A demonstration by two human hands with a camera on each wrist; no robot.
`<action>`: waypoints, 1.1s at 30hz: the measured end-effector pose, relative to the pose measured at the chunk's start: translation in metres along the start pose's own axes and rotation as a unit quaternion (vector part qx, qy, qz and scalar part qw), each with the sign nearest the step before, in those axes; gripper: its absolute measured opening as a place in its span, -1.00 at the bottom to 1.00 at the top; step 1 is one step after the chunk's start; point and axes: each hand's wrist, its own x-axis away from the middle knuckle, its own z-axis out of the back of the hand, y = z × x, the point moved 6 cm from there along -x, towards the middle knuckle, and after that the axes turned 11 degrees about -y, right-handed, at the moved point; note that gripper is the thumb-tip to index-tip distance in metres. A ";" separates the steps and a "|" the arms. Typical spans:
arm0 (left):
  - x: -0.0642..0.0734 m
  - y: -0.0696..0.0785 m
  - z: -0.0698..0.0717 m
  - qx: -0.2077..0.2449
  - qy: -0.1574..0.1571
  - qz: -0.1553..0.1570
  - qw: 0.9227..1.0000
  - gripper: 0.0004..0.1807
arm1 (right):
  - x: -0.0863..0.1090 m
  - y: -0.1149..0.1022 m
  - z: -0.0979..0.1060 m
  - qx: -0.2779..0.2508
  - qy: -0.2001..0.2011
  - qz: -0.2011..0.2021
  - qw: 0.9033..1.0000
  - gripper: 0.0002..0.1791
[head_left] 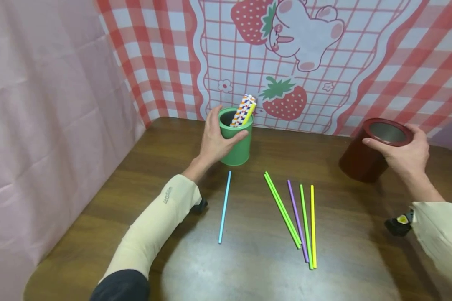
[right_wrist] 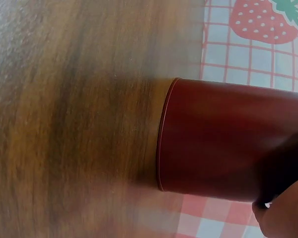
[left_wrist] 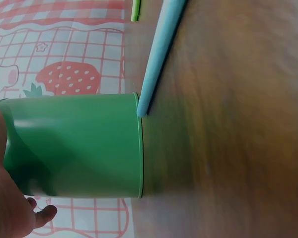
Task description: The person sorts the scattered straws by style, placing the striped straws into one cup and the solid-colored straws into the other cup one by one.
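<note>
My left hand [head_left: 215,141] holds a green cylindrical cup [head_left: 236,149] near its rim, thumb on the near side and fingers on the far left. Out of that cup stick several straws with a coloured pattern [head_left: 242,109] and a yellow one [head_left: 250,113], all leaning right. At the far right my right hand [head_left: 409,155] grips a dark red cylindrical cup [head_left: 363,158] by its upper part. Nothing shows inside its grey mouth. In the left wrist view a light blue stick [left_wrist: 158,59] lies close to the green cup's base.
On the brown wooden table [head_left: 135,200], several thin sticks lie right of the light blue one: green [head_left: 283,211], purple [head_left: 296,215] and yellow [head_left: 313,225]. A checked strawberry cloth [head_left: 166,54] hangs behind, and a pink curtain [head_left: 57,125] hangs at left.
</note>
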 end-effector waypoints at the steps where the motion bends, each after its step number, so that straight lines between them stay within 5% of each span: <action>1: 0.003 -0.001 0.002 0.005 -0.001 0.007 1.000 0.10 | -0.001 0.000 -0.001 0.001 0.003 0.003 1.000 0.07; 9: 0.033 -0.010 0.030 0.008 -0.013 0.082 0.997 0.13 | -0.003 -0.006 -0.007 -0.003 0.019 0.009 1.000 0.06; 13: 0.048 -0.014 0.034 -0.015 -0.072 0.122 0.990 -0.09 | -0.003 -0.005 -0.008 -0.011 0.026 0.008 1.000 0.05; 19: 0.066 -0.012 0.010 -0.125 -0.228 0.115 0.959 -0.53 | -0.002 0.000 -0.005 -0.024 0.037 0.002 0.999 0.03; 22: 0.071 -0.007 -0.005 -0.163 -0.279 0.099 0.941 -0.61 | -0.001 0.002 -0.003 -0.032 0.039 0.002 0.999 0.01; 28: 0.074 -0.003 -0.023 -0.182 -0.323 0.112 0.922 -0.59 | 0.000 0.005 -0.001 -0.036 0.038 0.009 0.999 0.00; 33: 0.071 -0.005 -0.030 -0.176 -0.328 0.126 0.920 -0.71 | 0.000 0.005 -0.001 -0.036 0.034 0.008 0.999 0.01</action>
